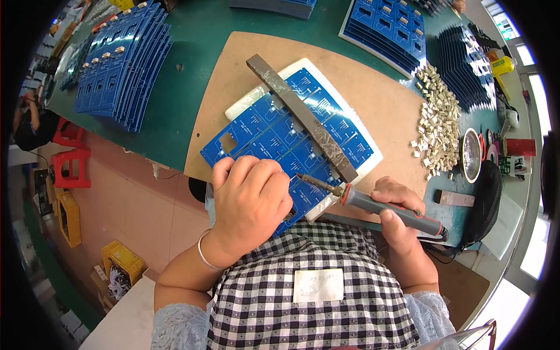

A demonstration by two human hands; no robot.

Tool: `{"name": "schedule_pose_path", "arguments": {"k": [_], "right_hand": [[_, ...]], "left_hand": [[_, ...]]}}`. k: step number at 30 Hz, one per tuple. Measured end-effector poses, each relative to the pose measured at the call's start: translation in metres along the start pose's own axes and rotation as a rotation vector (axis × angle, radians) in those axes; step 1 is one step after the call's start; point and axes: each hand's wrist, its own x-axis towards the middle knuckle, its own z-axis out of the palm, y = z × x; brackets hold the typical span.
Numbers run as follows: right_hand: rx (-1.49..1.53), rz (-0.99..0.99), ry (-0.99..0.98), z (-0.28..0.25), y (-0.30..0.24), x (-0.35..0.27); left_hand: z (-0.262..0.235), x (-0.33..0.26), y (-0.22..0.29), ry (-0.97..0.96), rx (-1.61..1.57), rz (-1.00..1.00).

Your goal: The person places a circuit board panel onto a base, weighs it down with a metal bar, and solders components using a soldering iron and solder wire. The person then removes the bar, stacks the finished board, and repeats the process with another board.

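My right hand (399, 204) is wrapped around the grey and orange handle of a soldering iron (379, 205). The iron's tip points left, at the blue circuit board panel (265, 125), close to my left fingers. Over the panel's near left part my left hand (251, 195) is closed, its fingers curled; what they pinch is hidden. A dark metal bar (303, 116) lies diagonally across the panel. Beneath the panel is a white foam pad (364, 143), resting on a brown board (216, 87).
Stacked blue circuit boards (122, 70) stand at the far left, with more board stacks (388, 29) at the back right. Small metallic connectors (434, 119) are heaped to the right, beside a metal bowl (471, 155). Red stools (71, 166) stand on the floor at left.
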Motion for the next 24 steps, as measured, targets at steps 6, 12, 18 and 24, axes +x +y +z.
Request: {"name": "schedule_pose_path", "arguments": {"k": [6, 12, 18, 24], "right_hand": [[0.001, -0.006, -0.011, -0.001, -0.003, 0.003], [-0.007, -0.032, -0.016, -0.004, -0.004, 0.002], [0.012, -0.080, 0.038, -0.013, -0.006, -0.006], [-0.017, -0.124, 0.063, -0.026, -0.008, -0.023]], "left_hand": [[-0.001, 0.000, 0.000, 0.016, -0.005, 0.016], [-0.012, -0.010, -0.006, 0.046, 0.029, 0.045], [-0.009, -0.015, -0.001, 0.047, -0.163, -0.050], [0.000, -0.011, 0.016, 0.016, -0.157, 0.036]]}}
